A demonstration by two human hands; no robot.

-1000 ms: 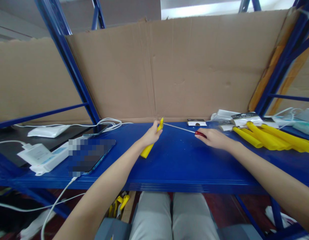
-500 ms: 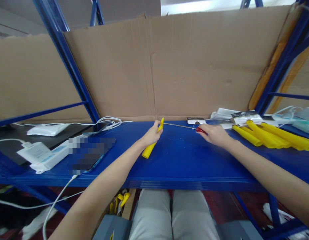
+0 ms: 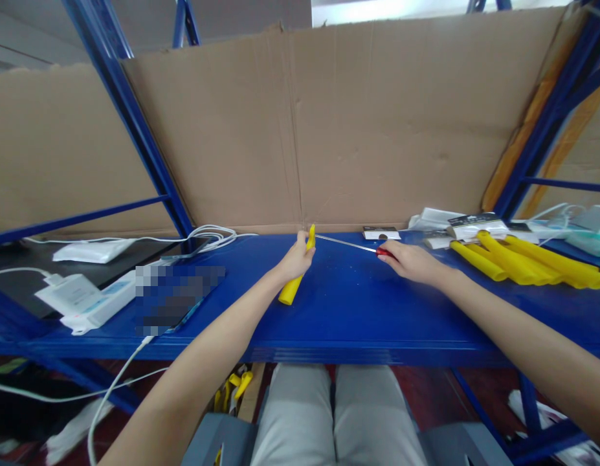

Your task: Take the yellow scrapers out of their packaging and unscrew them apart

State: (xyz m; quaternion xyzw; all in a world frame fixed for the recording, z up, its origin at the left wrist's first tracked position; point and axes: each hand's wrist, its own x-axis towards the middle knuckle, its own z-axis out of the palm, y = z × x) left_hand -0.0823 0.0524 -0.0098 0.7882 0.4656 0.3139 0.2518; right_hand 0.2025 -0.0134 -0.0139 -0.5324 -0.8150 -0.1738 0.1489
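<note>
"Left hand, quick?"

"Left hand (image 3: 296,259) curled closed round a yellow sleeve (image 3: 290,290), one end poking out above the fingers, the wider end angled down toward the person. Can't tell if that end touches the counter (image 3: 358,310)."

"Right hand?"

"Right hand (image 3: 407,260) closed too, gripping the red handle of a thin metal-shafted tool (image 3: 348,243). Shaft points left, tip end right by the left hand; contact with the sleeve too small to call."

"Where's the sleeve sitting?"

"Middle of the counter area, toward the back, in front of the cardboard panel (image 3: 387,129). Tilted, not upright."

"Right side stuff?"

"Several yellow tubes (image 3: 523,262) bunched beyond the right hand, white packets (image 3: 478,226) just behind them. One small black-and-white packet (image 3: 381,233) at the back edge, behind the tool."

"Left side?"

"Blurred-out flat device (image 3: 180,299), white power strip (image 3: 105,305) beside it, charger (image 3: 69,295) at the strip's near end, coiled white cable (image 3: 215,237) behind. More yellow pieces (image 3: 239,386) in a box below the counter."
</note>
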